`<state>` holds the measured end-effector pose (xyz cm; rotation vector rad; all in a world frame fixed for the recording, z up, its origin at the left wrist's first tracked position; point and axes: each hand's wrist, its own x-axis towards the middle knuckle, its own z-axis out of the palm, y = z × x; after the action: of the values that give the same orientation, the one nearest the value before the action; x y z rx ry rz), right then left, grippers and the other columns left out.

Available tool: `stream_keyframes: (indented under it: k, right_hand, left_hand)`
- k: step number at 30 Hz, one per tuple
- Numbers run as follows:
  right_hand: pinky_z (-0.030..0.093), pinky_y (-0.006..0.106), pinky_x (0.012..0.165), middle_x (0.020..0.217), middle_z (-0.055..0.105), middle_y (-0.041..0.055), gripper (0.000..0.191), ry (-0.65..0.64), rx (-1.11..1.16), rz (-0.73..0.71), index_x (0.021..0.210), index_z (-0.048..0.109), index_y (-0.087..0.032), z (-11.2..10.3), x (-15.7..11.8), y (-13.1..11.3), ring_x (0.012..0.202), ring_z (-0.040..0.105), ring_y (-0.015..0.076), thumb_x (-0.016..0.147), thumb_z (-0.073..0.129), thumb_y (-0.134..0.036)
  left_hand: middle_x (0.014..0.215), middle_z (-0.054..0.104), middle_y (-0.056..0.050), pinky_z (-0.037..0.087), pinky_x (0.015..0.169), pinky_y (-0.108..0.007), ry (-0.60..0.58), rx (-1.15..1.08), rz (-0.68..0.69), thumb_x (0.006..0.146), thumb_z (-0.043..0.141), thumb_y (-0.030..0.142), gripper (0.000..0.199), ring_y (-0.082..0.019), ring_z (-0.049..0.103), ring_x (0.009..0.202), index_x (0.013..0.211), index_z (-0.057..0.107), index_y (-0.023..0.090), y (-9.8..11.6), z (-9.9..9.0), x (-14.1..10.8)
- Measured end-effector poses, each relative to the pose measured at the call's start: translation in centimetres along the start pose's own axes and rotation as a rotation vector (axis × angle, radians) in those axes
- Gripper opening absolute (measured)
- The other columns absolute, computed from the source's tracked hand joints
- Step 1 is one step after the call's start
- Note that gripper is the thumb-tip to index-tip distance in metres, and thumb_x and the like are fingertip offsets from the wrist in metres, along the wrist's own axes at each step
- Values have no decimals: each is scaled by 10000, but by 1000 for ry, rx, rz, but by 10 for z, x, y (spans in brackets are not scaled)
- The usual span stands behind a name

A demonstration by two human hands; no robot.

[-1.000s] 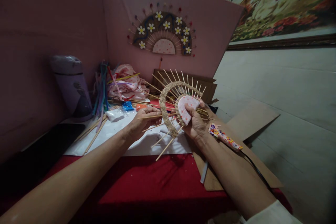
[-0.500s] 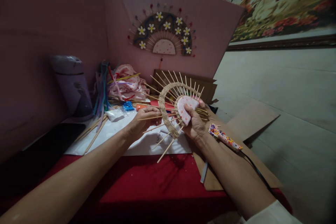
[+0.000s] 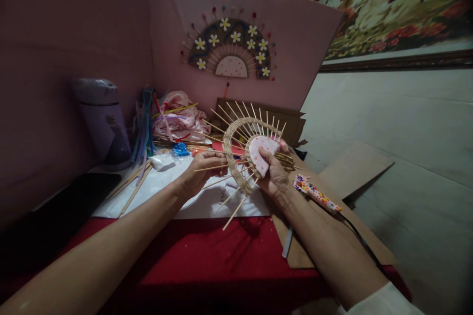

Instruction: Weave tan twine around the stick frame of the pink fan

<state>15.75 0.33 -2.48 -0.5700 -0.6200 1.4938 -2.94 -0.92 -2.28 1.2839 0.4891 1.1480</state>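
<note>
My right hand [image 3: 275,177] grips a stick fan by its half-round base [image 3: 261,153], which is covered in pink dotted cloth, with the thumb pressed on the front. Thin wooden sticks [image 3: 232,210] radiate from this base. A curved band of woven twine [image 3: 229,145] runs through the sticks, apart from the base. At the band's left side, my left hand [image 3: 207,167] has its fingers pinched together among the sticks. One stick crosses in front of these fingers, and what lies between them is hidden.
A flower-patterned glue gun [image 3: 318,194] lies on a brown board [image 3: 295,251] at right. Behind are pink cloth [image 3: 181,113], pipe cleaners [image 3: 146,123], loose sticks [image 3: 136,189] and a lilac tumbler [image 3: 101,123]. A flowered fan [image 3: 231,66] hangs on the pink panel.
The fan has tilted very slightly, its upper sticks shifting a little left and down. Both hands keep nearly the same place and hold.
</note>
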Motion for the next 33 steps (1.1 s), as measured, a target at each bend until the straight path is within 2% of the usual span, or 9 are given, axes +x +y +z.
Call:
stream_keyframes:
  k: [5, 8, 15, 27, 33]
  right_hand:
    - [559, 271, 491, 678, 704, 12, 201, -1, -10, 4, 928, 585, -169, 1, -1, -1, 547, 654, 164, 730, 591, -129]
    - [555, 281, 482, 641, 693, 32, 177, -4, -31, 55, 922, 586, -140, 0, -1, -2, 513, 640, 169, 746, 572, -154]
    - [491, 246, 369, 597, 673, 45, 125, 11, -49, 77, 865, 573, -127, 1, -2, -3, 445, 608, 166, 752, 583, -181]
    - [492, 229, 379, 572, 670, 36, 85, 15, -42, 90, 837, 568, -124, 2, -3, -4, 416, 596, 148, 759, 562, -156]
    - [513, 225, 414, 602, 685, 35, 117, 32, -19, 77, 883, 574, -124, 2, -2, -3, 453, 614, 141, 772, 543, -146]
  left_hand:
    - [620, 534, -7, 339, 574, -256, -14, 65, 13, 700, 605, 200, 90, -94, 459, 563, 654, 616, 123, 0, 0, 0]
    - [618, 534, -12, 335, 573, -258, -40, 122, 28, 716, 592, 215, 115, -99, 461, 566, 654, 614, 122, -1, -1, 0]
    - [593, 521, -9, 336, 588, -269, -60, 189, 33, 739, 578, 257, 171, -108, 460, 568, 620, 580, 134, -2, -2, 0]
    - [588, 528, -12, 331, 592, -273, -64, 248, 33, 746, 570, 304, 215, -117, 462, 575, 594, 580, 152, -3, 0, -3]
    - [577, 534, -12, 320, 586, -274, -55, 283, 26, 752, 562, 306, 228, -120, 466, 572, 584, 574, 153, -1, 2, -3]
